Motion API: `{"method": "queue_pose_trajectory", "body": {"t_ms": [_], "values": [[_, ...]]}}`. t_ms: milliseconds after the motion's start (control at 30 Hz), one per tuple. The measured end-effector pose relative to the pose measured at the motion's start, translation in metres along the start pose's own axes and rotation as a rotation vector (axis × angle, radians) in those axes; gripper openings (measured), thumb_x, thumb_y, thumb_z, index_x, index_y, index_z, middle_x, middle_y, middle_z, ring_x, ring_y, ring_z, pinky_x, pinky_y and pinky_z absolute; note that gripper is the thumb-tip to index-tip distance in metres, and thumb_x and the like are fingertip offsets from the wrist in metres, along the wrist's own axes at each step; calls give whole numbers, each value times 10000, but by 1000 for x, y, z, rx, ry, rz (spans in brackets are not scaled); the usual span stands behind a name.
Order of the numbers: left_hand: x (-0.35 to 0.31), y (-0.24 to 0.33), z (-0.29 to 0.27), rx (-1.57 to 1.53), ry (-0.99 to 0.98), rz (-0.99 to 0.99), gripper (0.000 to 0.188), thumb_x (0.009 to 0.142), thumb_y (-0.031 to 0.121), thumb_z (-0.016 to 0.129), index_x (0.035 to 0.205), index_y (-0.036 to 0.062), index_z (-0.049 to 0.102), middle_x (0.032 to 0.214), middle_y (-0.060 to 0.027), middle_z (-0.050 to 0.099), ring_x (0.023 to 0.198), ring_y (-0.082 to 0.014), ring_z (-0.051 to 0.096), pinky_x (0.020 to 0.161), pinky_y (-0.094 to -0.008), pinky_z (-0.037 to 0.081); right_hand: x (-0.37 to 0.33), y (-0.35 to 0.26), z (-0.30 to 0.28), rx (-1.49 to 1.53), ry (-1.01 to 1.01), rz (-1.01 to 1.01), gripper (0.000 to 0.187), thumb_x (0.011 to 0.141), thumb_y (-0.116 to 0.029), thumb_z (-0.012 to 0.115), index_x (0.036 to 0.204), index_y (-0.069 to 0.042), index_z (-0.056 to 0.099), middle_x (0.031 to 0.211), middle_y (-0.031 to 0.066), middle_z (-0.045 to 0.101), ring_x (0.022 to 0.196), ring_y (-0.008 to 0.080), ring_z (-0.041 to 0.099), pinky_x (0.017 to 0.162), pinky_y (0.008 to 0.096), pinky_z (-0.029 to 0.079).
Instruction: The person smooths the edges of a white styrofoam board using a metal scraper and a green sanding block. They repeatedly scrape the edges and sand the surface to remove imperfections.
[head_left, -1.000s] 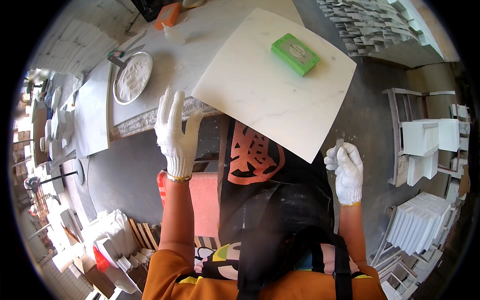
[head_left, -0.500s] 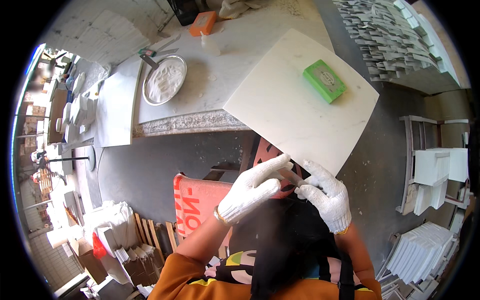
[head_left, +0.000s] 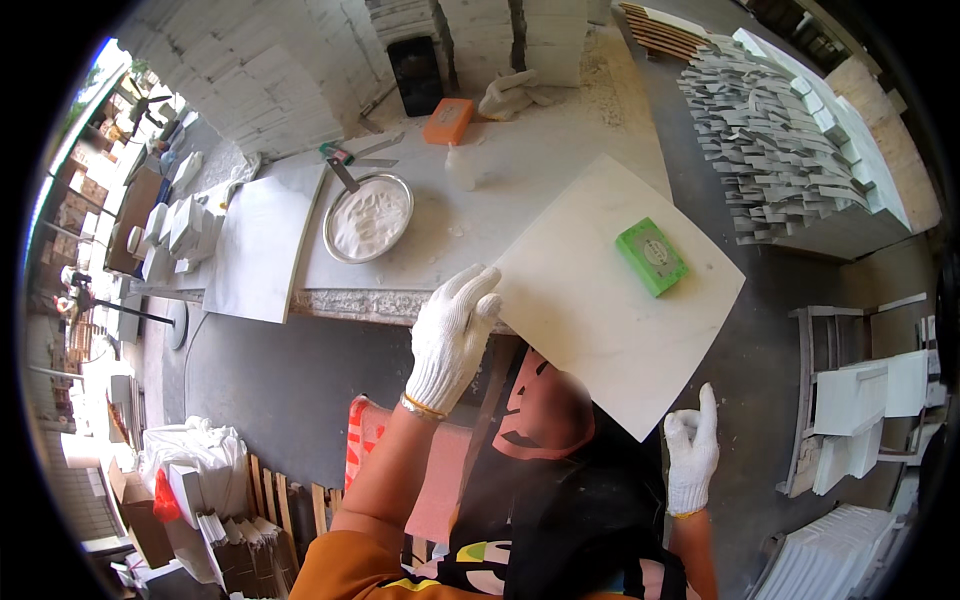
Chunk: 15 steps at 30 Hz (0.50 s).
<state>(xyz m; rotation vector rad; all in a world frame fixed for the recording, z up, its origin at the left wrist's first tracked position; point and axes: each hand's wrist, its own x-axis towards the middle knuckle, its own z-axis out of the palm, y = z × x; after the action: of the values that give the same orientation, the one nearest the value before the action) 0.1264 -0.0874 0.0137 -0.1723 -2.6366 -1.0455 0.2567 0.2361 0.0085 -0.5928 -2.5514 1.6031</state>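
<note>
A square white marble tile overhangs the front of the worktable, one corner toward me. A green rectangular block with a pale oval mark lies on its right part. My left hand, in a white knitted glove, is at the tile's left edge. Its fingers are stretched and close together; whether they touch the edge I cannot tell. My right hand, gloved alike, is beside the tile's near right corner. Its index finger points forward while the others curl in; anything inside them is hidden.
On the table stand a metal bowl of white powder, a putty knife, an orange block, a small bottle and a black phone-like slab. Another marble slab leans left. Stacked stone strips stand right.
My hands have parted from in front of my chest, the left going forward to the tile's left edge, the right outward to the right. A thin greyish piece between them no longer shows.
</note>
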Motion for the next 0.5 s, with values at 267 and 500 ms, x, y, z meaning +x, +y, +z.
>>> {"method": "queue_pose_trajectory", "body": {"t_ms": [267, 500], "values": [[27, 15, 22, 335, -212, 15, 275, 889, 201, 646, 1152, 123, 666, 1042, -115, 655, 986, -380, 621, 814, -480, 495, 4, -8, 14, 409, -341, 356, 554, 932, -226, 633, 1431, -19, 512, 903, 79, 663, 681, 120, 605, 629, 254, 499], [-18, 37, 1, 235, -322, -147, 262, 953, 299, 587, 1128, 157, 720, 928, -146, 685, 889, -378, 651, 779, -481, 510, 56, 6, -32, 496, -172, 218, 681, 921, -254, 702, 1493, 17, 451, 866, 43, 653, 568, 72, 519, 488, 220, 401]]}}
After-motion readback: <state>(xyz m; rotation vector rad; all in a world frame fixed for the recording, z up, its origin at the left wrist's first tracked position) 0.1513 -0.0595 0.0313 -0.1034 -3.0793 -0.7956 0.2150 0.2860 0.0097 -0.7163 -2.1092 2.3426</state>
